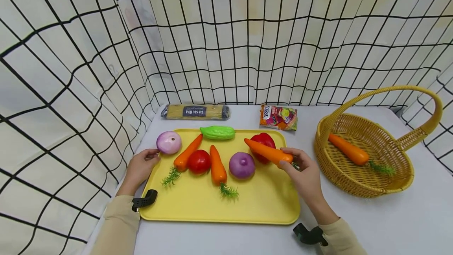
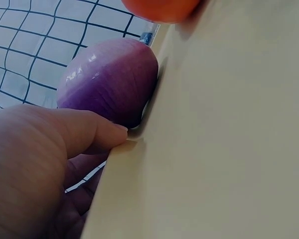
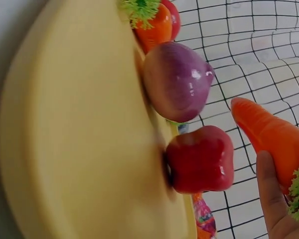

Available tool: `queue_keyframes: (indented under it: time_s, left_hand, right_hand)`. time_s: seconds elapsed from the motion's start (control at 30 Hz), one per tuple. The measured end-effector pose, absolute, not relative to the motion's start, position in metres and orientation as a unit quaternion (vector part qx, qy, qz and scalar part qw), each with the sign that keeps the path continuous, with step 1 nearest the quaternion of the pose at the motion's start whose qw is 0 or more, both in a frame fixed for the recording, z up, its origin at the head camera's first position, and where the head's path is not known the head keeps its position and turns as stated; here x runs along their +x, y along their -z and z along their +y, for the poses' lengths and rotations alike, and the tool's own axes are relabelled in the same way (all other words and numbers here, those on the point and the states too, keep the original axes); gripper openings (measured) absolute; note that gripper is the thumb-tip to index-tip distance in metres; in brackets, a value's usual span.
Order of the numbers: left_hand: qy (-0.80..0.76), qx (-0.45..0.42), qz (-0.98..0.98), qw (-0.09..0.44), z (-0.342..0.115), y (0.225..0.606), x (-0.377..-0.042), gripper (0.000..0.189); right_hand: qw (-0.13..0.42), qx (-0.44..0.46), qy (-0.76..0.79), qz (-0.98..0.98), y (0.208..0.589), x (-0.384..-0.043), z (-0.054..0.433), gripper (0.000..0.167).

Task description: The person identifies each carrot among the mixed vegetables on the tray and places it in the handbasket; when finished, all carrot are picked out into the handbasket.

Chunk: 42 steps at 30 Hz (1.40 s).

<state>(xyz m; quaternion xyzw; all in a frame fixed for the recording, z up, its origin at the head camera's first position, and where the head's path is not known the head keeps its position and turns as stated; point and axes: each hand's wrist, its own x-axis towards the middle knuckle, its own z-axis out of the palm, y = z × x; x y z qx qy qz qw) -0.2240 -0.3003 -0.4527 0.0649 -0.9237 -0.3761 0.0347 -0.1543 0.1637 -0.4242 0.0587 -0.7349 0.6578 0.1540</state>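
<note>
Head view: above the right side of the yellow tray (image 1: 262,206), the right hand (image 1: 305,174) pinches a carrot (image 1: 267,152), apparently a carrying step; the left hand (image 1: 140,166) grips the tray's left rim. Moving on likely needs steady fingers.

Tray (image 1: 177,209) on table (image 1: 212,241). At its rear left corner, half onion (image 1: 169,142). Along its rear edge, gourd (image 1: 217,132). Across the tray, left to right: left carrot (image 1: 187,155), tomato (image 1: 199,162), middle carrot (image 1: 218,169), onion (image 1: 242,165), pepper (image 1: 268,139). Above the tray, near the pepper: held carrot (image 1: 267,152), in right hand (image 1: 306,176). Behind the tray: pasta (image 1: 205,111) to the left, packet (image 1: 278,117) to the right. Right of the tray: basket (image 1: 337,176), with basket carrot (image 1: 348,149) inside
</note>
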Motion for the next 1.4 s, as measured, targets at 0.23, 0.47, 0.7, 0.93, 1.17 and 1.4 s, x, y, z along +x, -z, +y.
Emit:
queue_keyframes:
  time_s: [0.23, 0.47, 0.7, 0.93, 1.17, 1.4]
  left_hand:
    - [0.381, 0.063, -0.921, 0.042, -0.299, 0.455, -0.224, 0.039]
    - [0.380, 0.061, -0.922, 0.041, -0.298, 0.453, -0.225, 0.038]
    - [0.379, 0.058, -0.923, 0.044, -0.299, 0.453, -0.224, 0.037]
    - [0.377, 0.053, -0.924, 0.050, -0.301, 0.454, -0.225, 0.037]
    - [0.376, 0.055, -0.924, 0.050, -0.302, 0.453, -0.224, 0.037]
    - [0.377, 0.059, -0.923, 0.048, -0.304, 0.455, -0.222, 0.037]
  right_hand:
    - [0.136, 0.059, -0.690, -0.709, 0.411, -0.153, 0.176, 0.031]
    - [0.123, 0.060, -0.678, -0.722, 0.404, -0.156, 0.198, 0.031]
    - [0.122, 0.077, -0.665, -0.732, 0.392, -0.157, 0.231, 0.031]
    - [0.134, 0.083, -0.672, -0.724, 0.382, -0.150, 0.272, 0.024]
    - [0.137, 0.098, -0.708, -0.686, 0.382, -0.143, 0.313, 0.027]
    - [0.150, 0.072, -0.677, -0.717, 0.384, -0.140, 0.351, 0.027]
